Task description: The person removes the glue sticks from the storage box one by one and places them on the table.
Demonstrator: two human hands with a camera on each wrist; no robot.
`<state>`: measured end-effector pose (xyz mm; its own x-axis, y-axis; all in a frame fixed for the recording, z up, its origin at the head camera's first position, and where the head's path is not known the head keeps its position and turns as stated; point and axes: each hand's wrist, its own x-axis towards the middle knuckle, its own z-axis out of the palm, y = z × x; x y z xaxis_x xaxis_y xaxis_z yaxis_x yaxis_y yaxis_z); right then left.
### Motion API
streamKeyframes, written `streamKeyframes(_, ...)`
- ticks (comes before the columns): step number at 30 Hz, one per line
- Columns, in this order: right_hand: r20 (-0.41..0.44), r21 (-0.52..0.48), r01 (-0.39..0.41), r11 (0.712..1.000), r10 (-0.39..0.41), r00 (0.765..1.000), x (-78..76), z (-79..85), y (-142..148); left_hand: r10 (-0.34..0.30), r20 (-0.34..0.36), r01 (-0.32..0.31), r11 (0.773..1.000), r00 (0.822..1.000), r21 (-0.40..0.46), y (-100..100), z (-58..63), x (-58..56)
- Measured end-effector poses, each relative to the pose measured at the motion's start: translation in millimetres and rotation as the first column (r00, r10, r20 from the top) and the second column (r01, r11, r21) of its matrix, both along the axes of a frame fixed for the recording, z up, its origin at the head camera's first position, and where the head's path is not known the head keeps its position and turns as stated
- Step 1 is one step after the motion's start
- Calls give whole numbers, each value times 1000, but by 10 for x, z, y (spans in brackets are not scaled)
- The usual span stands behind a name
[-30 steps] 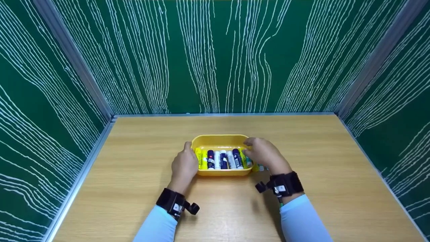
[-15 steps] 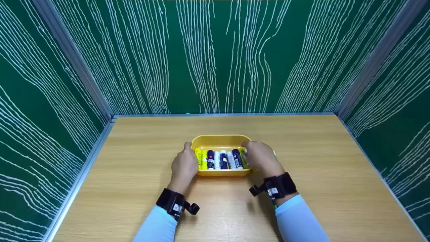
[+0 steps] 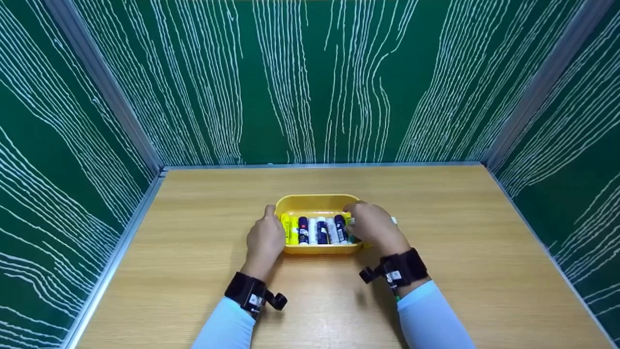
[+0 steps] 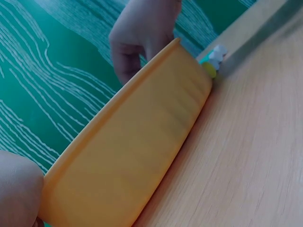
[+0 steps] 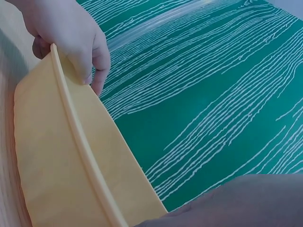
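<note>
Reaching further left than a second ago, the right hand (image 3: 375, 225) covers the right end of the glue sticks (image 3: 322, 231) inside the yellow tray (image 3: 322, 249), likely adjusting them; its grip is hidden. The left hand (image 3: 265, 236) grasps the tray.

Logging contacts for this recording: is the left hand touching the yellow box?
Touching. The right wrist view shows the left hand gripping the yellow box over its rim at one end, with no gap.
</note>
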<state>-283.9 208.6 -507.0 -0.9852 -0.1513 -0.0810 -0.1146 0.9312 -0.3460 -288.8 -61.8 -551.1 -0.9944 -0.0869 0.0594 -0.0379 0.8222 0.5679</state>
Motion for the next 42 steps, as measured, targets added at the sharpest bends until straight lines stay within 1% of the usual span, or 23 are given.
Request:
streamKeyframes(5, -54, 8, -76, 997, 77, 996, 26, -4, -98, -1, -3, 1, 1000, 1000, 9, -4, -5, -1)
streamKeyframes(8, -80, -17, -117, 993, 116, 990, 44, -25, -137, 7, 9, -7, 1000, 1000, 10, 10, 0, -5)
streamKeyframes(11, -85, -55, -153, 987, 148, 985, 54, -46, -152, 19, 28, -19, 1000, 999, 6, 27, 8, -8)
streamKeyframes(14, -68, -84, -176, 981, 171, 983, 58, -58, -164, 24, 43, -25, 1000, 999, 8, 35, 16, -12)
streamKeyframes(16, -47, -104, -174, 979, 170, 984, 62, -58, -170, 23, 46, -23, 1000, 999, 12, 35, 17, -14)
streamKeyframes(19, 0, -129, -147, 981, 148, 989, 67, -48, -185, 17, 44, -18, 1000, 999, 18, 29, 18, -12)
streamKeyframes(23, 48, -141, -123, 982, 130, 990, 69, -42, -193, 12, 40, -13, 1000, 999, 22, 22, 21, -7)
streamKeyframes(29, 62, -148, -109, 983, 119, 991, 65, -55, -159, 20, 56, -21, 1000, 998, 23, 21, 22, -9)
streamKeyframes(34, 84, -150, -86, 985, 100, 991, 75, -50, -123, 19, 54, -20, 999, 998, 25, 19, 25, -8)
streamKeyframes(42, 63, -119, -120, 986, 129, 990, 83, -23, -110, 15, 58, -16, 1000, 998, 26, 18, 34, 1)
